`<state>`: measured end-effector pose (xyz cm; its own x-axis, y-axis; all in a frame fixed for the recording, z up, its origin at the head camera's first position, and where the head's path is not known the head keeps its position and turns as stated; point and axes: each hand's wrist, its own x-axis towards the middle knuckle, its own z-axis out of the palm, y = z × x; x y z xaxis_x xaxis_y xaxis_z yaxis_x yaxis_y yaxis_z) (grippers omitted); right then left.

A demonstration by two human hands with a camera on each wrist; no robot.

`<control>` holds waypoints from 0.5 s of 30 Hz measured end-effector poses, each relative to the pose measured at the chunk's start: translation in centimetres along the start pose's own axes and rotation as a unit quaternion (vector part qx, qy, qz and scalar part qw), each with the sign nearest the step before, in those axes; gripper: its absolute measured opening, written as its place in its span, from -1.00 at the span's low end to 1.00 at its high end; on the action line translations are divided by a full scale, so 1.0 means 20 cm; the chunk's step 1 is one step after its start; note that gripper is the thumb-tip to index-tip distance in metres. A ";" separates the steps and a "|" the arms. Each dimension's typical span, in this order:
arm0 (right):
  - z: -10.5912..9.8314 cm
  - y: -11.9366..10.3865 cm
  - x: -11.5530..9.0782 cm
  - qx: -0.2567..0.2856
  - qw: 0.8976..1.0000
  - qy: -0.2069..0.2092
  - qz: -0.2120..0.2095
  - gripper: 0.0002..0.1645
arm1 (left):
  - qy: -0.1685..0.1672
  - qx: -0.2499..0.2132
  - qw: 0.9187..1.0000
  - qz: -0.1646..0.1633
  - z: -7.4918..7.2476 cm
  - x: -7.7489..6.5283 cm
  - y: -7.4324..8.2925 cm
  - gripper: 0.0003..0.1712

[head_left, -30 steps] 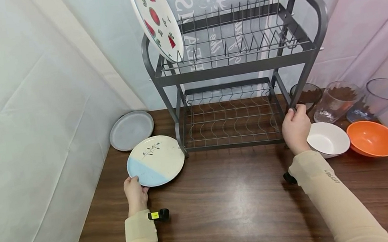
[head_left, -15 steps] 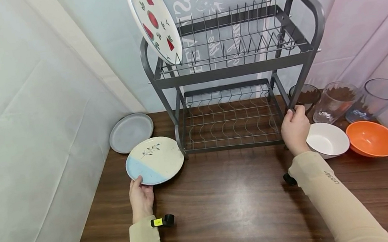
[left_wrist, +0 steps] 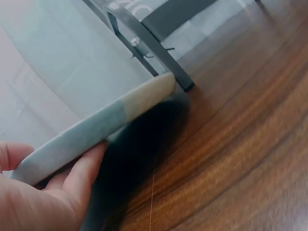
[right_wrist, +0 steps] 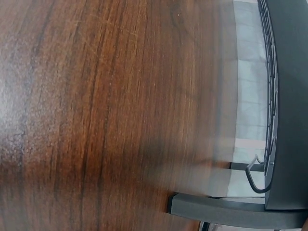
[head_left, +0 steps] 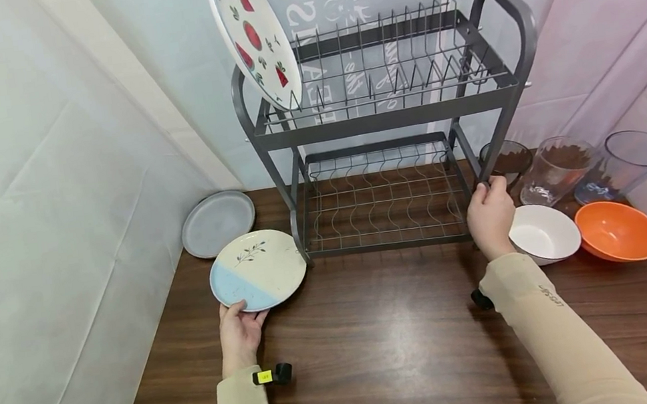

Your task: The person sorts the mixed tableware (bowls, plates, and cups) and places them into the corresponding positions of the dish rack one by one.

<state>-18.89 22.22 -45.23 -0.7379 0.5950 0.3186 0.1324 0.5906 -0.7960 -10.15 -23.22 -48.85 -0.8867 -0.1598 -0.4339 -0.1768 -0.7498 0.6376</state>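
Left fingers pinch a round cream-and-blue ceramic plate; right fingers grip a dark-grey two-tier metal rack, probably steadying it.

The brown table is enclosed on three sides by creased, pale sheets, tinged pink at right. White lettering is borne behind; light is reflected off the table.

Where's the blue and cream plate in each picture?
Head: the plate is left of centre, its edge held by the left hand.
Left wrist: edge-on, slanting from lower left to just above centre.
Right wrist: not there.
Match them by the dark rack: upper middle, top, then right side.
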 end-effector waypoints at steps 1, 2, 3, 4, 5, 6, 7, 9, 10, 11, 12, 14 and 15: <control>0.00 0.00 0.00 0.000 1.000 0.000 -0.001 -0.57 | 0.004 0.015 1.000 -0.001 0.00 0.00 0.00 -0.19; 0.00 0.00 0.00 0.001 1.000 0.002 -0.002 -0.57 | 0.005 0.028 1.000 -0.001 0.00 -0.01 0.00 -0.20; 0.00 0.00 0.00 0.001 1.000 0.002 -0.003 -0.57 | 0.004 0.038 0.999 0.003 0.00 -0.01 0.00 -0.21; 0.00 0.00 0.00 0.002 1.000 0.003 -0.004 -0.57 | 0.003 0.041 0.999 0.006 -0.01 -0.01 0.00 -0.22; -0.01 0.00 0.00 0.002 1.000 0.004 -0.005 -0.57 | 0.000 0.042 0.999 0.011 -0.01 -0.01 0.00 -0.22; -0.01 0.00 0.00 0.002 1.000 0.005 -0.006 -0.57 | 0.000 0.034 0.999 0.016 -0.01 -0.01 0.00 -0.23; -0.01 0.00 0.00 0.002 1.000 0.005 -0.006 -0.57 | -0.001 0.027 0.999 0.022 -0.01 -0.01 0.00 -0.24; -0.01 0.00 0.00 0.001 1.000 0.004 -0.005 -0.56 | -0.001 0.007 0.999 0.036 -0.01 -0.01 -0.01 -0.26; -0.01 0.00 0.00 0.000 1.000 0.002 -0.004 -0.56 | -0.001 -0.004 0.999 0.042 -0.01 -0.01 -0.01 -0.26; -0.01 0.00 0.00 0.000 1.000 0.001 -0.004 -0.56 | 0.000 -0.013 0.999 0.048 -0.01 -0.01 -0.02 -0.27; 0.00 0.00 0.00 -0.001 1.000 0.000 -0.003 -0.56 | 0.001 -0.022 0.998 0.053 -0.02 -0.02 -0.02 -0.27; 0.00 0.00 0.00 -0.001 1.000 0.000 -0.003 -0.57 | 0.004 -0.028 0.998 0.064 -0.02 -0.02 -0.03 -0.29; 0.00 0.00 0.00 -0.001 1.000 -0.001 -0.004 -0.57 | 0.007 -0.029 0.997 0.070 -0.02 -0.02 -0.03 -0.29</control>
<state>-18.94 22.25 -45.22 -0.7399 0.5896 0.3238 0.1275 0.5956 -0.7931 -9.49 -23.00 -49.35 -0.8947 -0.2739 -0.3528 -0.0271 -0.7552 0.6550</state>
